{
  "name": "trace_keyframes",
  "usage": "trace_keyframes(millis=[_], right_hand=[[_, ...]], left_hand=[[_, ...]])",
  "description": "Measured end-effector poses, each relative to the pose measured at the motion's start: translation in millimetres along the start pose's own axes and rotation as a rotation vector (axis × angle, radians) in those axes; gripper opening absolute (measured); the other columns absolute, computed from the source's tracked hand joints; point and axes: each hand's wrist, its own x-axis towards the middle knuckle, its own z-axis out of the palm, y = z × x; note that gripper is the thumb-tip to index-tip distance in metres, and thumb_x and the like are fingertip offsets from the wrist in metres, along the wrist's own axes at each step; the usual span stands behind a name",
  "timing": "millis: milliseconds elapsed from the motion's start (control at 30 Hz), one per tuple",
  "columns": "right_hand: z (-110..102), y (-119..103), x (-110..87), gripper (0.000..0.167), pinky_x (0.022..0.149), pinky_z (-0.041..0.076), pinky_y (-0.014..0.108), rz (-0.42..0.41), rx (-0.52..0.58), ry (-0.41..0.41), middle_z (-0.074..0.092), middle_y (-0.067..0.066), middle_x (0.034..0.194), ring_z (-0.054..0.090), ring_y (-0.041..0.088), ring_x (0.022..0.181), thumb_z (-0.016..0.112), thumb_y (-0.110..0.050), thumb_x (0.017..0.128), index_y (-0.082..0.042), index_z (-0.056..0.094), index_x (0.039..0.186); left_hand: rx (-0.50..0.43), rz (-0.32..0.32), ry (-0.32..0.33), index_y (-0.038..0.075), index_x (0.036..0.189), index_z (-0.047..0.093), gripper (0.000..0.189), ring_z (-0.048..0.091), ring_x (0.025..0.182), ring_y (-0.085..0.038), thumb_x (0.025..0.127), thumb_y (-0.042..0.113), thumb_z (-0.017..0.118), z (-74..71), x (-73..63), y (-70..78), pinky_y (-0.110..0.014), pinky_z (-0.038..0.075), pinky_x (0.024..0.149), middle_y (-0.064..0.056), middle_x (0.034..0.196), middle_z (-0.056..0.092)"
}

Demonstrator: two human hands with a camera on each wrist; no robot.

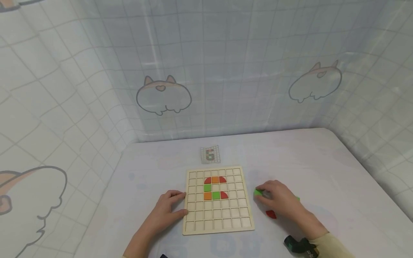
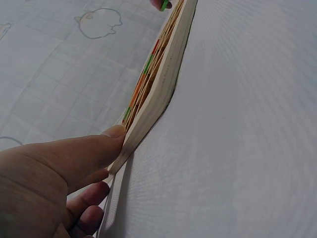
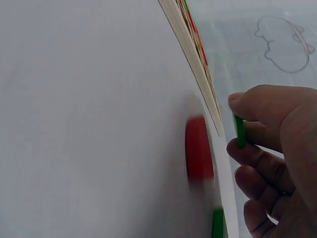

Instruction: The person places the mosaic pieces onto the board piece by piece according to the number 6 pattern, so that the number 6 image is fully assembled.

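Observation:
A square wooden grid board (image 1: 217, 215) lies on the table, with red quarter-round, orange and green square tiles in several of its upper cells. My left hand (image 1: 166, 212) rests at the board's left side, thumb and fingertips spread along the edge; the thumb (image 2: 94, 148) touches the rim in the left wrist view. To the right of the board, my right hand (image 1: 280, 199) pinches a green tile (image 3: 240, 132) between thumb and fingers. Below that hand lies a red quarter-round tile (image 1: 271, 214). Another green tile (image 1: 298, 198) is mostly hidden behind the right hand.
Behind the board lies a small clear pattern card (image 1: 210, 154) with a grid and coloured figure. A dark green and black object (image 1: 301, 246) is by the right wrist. Sheets with a grid print (image 1: 226, 71) hang around the table's back and sides.

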Motion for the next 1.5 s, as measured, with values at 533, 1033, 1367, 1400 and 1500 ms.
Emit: trace_keyframes(millis=[533,1033,1367,1400,1500], right_hand=[[17,-34,16.4,0.026,0.091,0.049,0.037,-0.113,-0.009,-0.033,0.066,-0.011,0.103,0.058,0.013,0.105,0.080,-0.033,0.084,-0.018,0.077,0.105],[33,-58,27.8,0.026,0.089,0.049,0.035,-0.257,0.009,-0.088,0.067,-0.012,0.101,0.059,0.011,0.101,0.076,-0.035,0.087,-0.019,0.077,0.108],[41,-67,29.5,0.022,0.086,0.049,0.035,-0.312,0.019,-0.080,0.067,-0.012,0.099,0.059,0.009,0.097,0.076,-0.032,0.088,-0.019,0.077,0.105],[41,-68,29.4,0.022,0.086,0.050,0.035,-0.317,0.021,-0.080,0.067,-0.012,0.099,0.059,0.009,0.097,0.076,-0.032,0.088,-0.019,0.077,0.105],[42,-69,29.3,0.021,0.085,0.050,0.035,-0.319,0.018,-0.093,0.066,-0.012,0.099,0.058,0.009,0.097,0.076,-0.032,0.088,-0.020,0.077,0.105]], left_hand=[[0.007,0.019,0.007,0.015,0.135,0.062,0.065,0.043,0.125,-0.022,0.080,0.044,0.081,0.1,-1.2,-1.1,-0.047,0.037,0.104,0.007,0.128,0.052],[0.011,0.003,0.001,0.014,0.136,0.062,0.065,0.043,0.125,-0.022,0.081,0.044,0.081,-0.7,-0.6,1.0,-0.047,0.037,0.104,0.006,0.128,0.052],[0.012,0.008,0.005,0.014,0.135,0.063,0.064,0.043,0.124,-0.023,0.080,0.042,0.081,-0.5,-0.5,0.8,-0.047,0.037,0.104,0.005,0.128,0.052],[0.012,0.008,0.005,0.014,0.135,0.063,0.064,0.043,0.124,-0.023,0.080,0.042,0.081,-0.5,-0.6,0.7,-0.047,0.037,0.104,0.005,0.128,0.052],[0.010,0.006,0.005,0.014,0.135,0.062,0.064,0.043,0.124,-0.023,0.081,0.042,0.081,-0.8,-0.9,0.8,-0.047,0.037,0.104,0.006,0.127,0.052]])
